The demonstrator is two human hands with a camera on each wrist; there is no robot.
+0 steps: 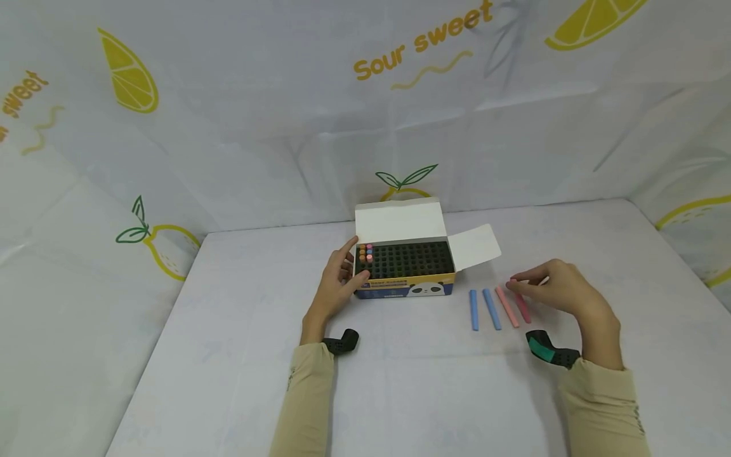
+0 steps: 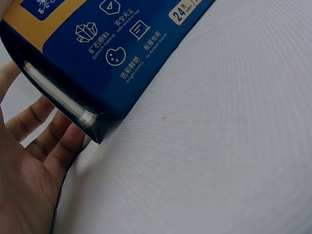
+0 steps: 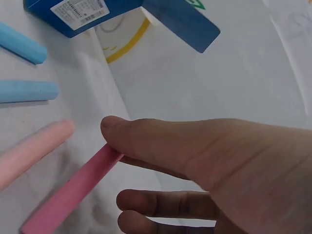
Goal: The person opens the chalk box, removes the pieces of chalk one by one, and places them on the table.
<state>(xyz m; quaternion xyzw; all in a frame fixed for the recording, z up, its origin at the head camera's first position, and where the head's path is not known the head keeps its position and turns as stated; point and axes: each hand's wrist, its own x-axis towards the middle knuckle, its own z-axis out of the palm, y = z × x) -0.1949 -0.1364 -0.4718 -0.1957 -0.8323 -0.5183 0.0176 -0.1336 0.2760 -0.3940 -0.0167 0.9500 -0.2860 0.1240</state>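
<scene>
An open chalk box point(image 1: 400, 286) with a blue and yellow front stands toward the back of the table. My left hand point(image 1: 331, 282) holds its left end, thumb at the front edge and fingers along the side. Inside is a black holder point(image 1: 411, 259) full of holes; several orange, pink and blue chalk sticks point(image 1: 369, 258) fill the leftmost ones. Right of the box, my right hand point(image 1: 562, 289) pinches the upper end of a dark pink chalk stick point(image 3: 73, 192) between thumb and finger. Beside it lie a light pink chalk stick point(image 1: 507, 307) and two blue chalk sticks point(image 1: 492, 309).
The box's white lid point(image 1: 400, 220) stands up at the back, and a white side flap point(image 1: 475, 246) sticks out to the right. A white cloth point(image 1: 411, 393) covers the table. Behind it hangs a lemon-printed backdrop point(image 1: 257, 127).
</scene>
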